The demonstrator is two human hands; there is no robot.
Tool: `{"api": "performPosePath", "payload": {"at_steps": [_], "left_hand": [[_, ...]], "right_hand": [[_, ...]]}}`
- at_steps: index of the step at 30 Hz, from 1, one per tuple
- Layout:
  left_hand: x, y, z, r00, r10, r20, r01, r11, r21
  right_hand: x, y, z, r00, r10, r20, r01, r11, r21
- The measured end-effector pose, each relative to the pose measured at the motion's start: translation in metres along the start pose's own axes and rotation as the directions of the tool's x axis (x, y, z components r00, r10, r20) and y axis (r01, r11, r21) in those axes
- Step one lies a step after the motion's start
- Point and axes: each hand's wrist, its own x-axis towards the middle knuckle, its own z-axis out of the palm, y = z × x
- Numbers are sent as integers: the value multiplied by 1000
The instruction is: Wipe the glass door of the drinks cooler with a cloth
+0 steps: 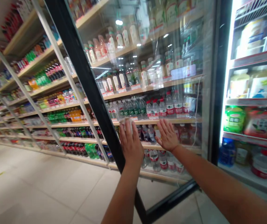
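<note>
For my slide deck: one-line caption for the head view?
Left hand and right hand pressed flat against the open glass cooler door.

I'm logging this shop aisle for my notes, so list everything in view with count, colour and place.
Black-framed glass cooler door: one, clear pane, swung open across the centre.
Pale crumpled cloth: one, whitish, under the left fingertips on the glass.
Red-capped clear plastic water bottles: one row, number unclear, on a shelf seen through the glass.
Lit white cooler shelves: several, far right, holding green and red packs.
Long wooden drink shelves: many, on the left, holding bottles of mixed colours.
Pale tiled floor: beige, lower left.
Left hand: flat on the glass, over the cloth.
Right hand: flat on the glass, fingers spread, beside the left.
</note>
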Motion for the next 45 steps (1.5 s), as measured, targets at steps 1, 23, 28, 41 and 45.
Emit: {"api": "performPosePath", "payload": {"at_steps": [1,23,28,41,45], "left_hand": [[2,-1,0,1000,-13,3,13,1000,-1],[-58,26,4,996,92,15,-91,995,-43],[-9,9,2,997,22,-71,-24,999,-36],[6,6,1,998,-17,-53,18,1000,7],[-26,19,3,996,74,52,-71,996,-51]], "right_hand": [[0,0,0,1000,-1,0,1,1000,1],[-2,1,-1,999,13,31,-13,1000,11],[-3,1,-1,999,15,37,-15,1000,12],[-2,2,-4,999,16,33,-17,1000,7],[-1,1,-5,1000,6,16,-6,1000,-7]]}}
